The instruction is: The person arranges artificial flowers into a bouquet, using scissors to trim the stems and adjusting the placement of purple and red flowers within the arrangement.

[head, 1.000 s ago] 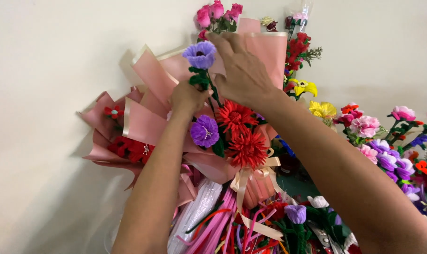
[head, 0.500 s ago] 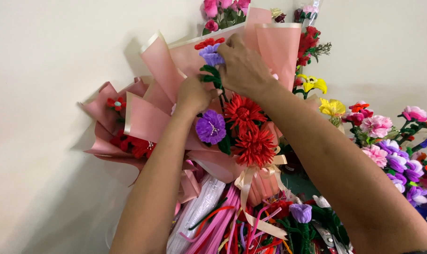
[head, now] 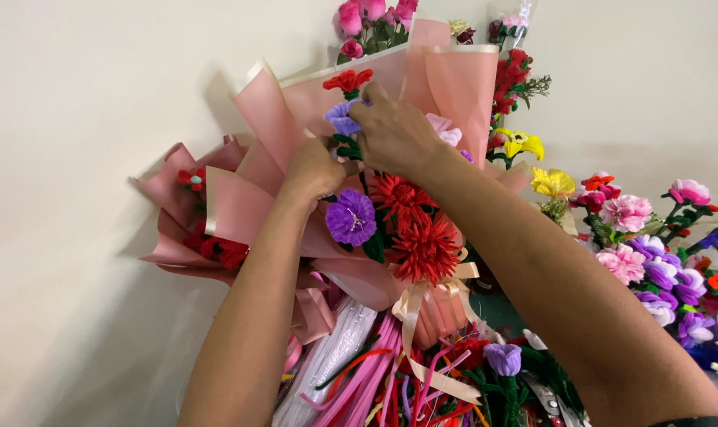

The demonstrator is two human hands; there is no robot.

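Observation:
A bouquet wrapped in pink paper [head: 454,87] leans on a pale wall. Inside it are red spiky flowers [head: 424,247], a round purple flower [head: 351,217] and a small red flower [head: 347,79] at the top. My right hand [head: 394,134] pinches a light purple flower [head: 341,119] at its head. Just below, my left hand [head: 315,168] is closed around that flower's green stem [head: 345,148]. A cream ribbon bow [head: 422,296] ties the bouquet's neck.
A second pink-wrapped bunch with red flowers [head: 216,251] lies to the left. Pink roses [head: 371,14] stand behind. Yellow [head: 553,182], pink [head: 626,212] and purple flowers [head: 663,277] crowd the right. Loose pink and red pipe-cleaner stems [head: 382,379] lie below.
Both hands have shifted slightly up the bouquet with the light purple flower. A small red flower now shows above the right hand.

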